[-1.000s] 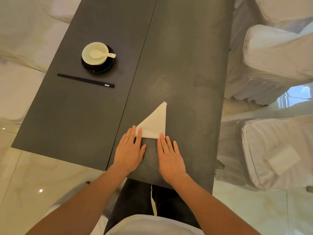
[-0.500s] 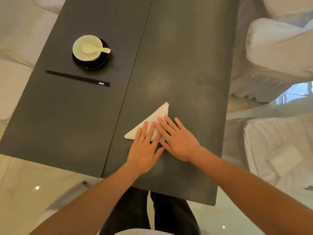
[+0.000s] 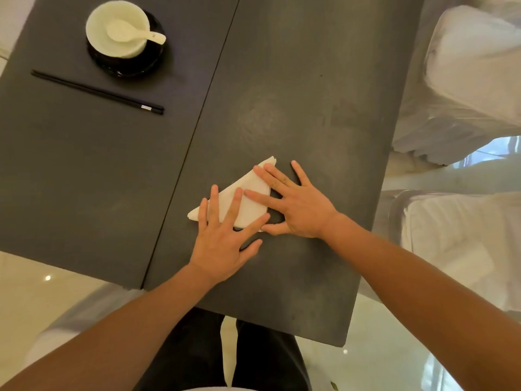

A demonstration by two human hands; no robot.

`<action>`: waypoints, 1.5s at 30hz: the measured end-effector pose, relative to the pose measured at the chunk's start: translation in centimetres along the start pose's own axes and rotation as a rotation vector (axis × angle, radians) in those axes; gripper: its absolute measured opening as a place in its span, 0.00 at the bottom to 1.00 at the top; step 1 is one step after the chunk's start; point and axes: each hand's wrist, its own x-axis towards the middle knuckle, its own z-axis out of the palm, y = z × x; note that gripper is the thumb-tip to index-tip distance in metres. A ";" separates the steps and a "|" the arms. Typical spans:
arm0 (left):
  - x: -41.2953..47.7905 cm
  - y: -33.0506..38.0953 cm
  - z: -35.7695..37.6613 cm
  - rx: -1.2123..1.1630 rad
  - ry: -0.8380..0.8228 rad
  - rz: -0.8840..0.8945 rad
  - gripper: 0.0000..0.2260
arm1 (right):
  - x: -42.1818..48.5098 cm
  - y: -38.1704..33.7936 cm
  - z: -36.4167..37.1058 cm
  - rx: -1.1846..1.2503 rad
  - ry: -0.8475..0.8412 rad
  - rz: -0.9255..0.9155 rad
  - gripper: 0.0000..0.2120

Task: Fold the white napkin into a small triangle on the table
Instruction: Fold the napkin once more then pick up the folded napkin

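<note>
Pressing flat is where I judge the work to be: the napkin (image 3: 248, 201) lies on the table (image 3: 296, 108) as a small triangle near the front edge, one tip pointing away from me, another poking out left past my fingers.

A second ago both hands sat just short of it, fingertips only touching its near edge, and the triangle stood with one side running straight away from me. Since then it has turned, so the long edge now slants up to the right, and both hands have slid on top of it. The left hand (image 3: 222, 241) lies flat with fingers spread wide, three of them across the near left part of the cloth. The right hand (image 3: 296, 207) has come in from the side, also splayed and flat, two fingers laid over the far half toward the tip. Neither hand is pinching or lifting anything; they only bear down, palms open.

To me that means the folding proper is done and I am setting the creases. The layers at the far tip look slightly fanned, so I would smooth there, though I cannot tell how many layers there are.

The bowl (image 3: 117, 29) with its spoon (image 3: 132, 33) and the chopsticks (image 3: 95, 91) sit well apart at the far left, out of the way.
</note>
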 end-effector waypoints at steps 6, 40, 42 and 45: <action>0.1 -0.1 0.1 0.006 0.006 0.006 0.23 | 0.4 0.3 -0.5 0.006 -0.007 0.007 0.36; -0.7 -3.6 -4.9 -0.365 -0.067 -0.576 0.18 | 1.5 -2.9 -4.2 0.170 -0.059 0.486 0.18; -0.6 -3.6 -5.1 -0.433 -0.149 -0.631 0.16 | 0.7 -3.5 -4.4 0.278 -0.098 0.530 0.18; -0.4 -3.2 -6.1 -0.482 -0.319 -0.647 0.10 | -0.8 -4.4 -4.3 0.444 -0.183 0.618 0.16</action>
